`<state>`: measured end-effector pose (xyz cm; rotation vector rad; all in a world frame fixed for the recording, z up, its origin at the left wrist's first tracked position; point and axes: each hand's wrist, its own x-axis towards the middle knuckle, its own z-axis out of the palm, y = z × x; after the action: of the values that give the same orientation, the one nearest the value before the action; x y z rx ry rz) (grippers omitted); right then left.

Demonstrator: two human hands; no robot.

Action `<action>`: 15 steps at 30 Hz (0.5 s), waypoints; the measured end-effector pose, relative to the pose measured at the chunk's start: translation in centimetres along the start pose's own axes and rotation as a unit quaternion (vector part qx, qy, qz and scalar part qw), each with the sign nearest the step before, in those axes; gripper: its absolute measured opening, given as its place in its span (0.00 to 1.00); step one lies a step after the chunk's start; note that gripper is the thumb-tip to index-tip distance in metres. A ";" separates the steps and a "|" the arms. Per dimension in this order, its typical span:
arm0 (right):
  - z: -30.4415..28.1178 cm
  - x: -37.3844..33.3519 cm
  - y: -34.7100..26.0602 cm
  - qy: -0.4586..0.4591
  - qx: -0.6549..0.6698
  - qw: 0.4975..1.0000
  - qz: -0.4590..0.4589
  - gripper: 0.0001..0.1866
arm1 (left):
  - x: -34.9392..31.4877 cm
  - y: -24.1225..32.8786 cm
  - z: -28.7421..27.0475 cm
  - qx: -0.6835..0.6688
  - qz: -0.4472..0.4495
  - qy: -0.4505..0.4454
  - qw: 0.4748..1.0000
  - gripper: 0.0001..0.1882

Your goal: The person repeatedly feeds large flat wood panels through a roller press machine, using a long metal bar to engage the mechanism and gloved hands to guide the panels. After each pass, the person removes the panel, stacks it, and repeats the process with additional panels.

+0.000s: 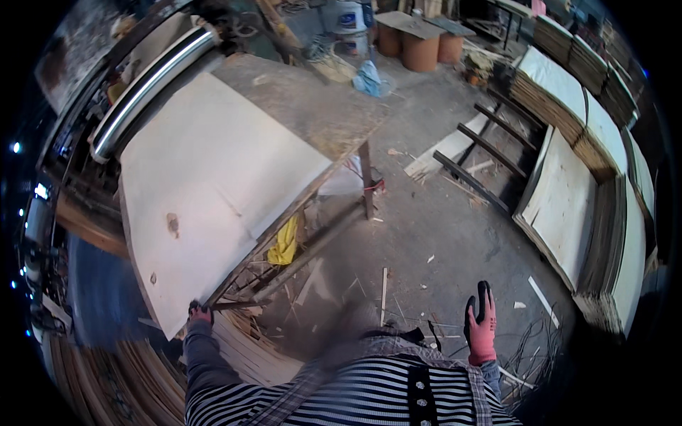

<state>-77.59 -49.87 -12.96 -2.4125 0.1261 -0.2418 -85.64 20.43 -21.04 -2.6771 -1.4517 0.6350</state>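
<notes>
Ahead lies the pale sheet (pixel 213 177), its near edge gripped by the left hand (pixel 201 312), the right hand (pixel 482 329) splayed.

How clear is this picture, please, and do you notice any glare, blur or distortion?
In the head view, glare streaks the metal roller; the pale wooden sheet is readable; a smeared dark patch sits above the striped shirt; fisheye distortion bends the scene toward a black rim.
</notes>
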 end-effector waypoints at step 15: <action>2.1 34.1 0.0 -0.074 -0.004 0.997 0.013 0.21 | 11.4 64.5 -24.5 -0.238 0.359 0.249 0.868 0.33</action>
<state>-43.77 -53.84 -9.70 -2.4262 0.0913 -0.0512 -19.78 -2.70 -16.48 -3.3686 -0.4904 -0.4949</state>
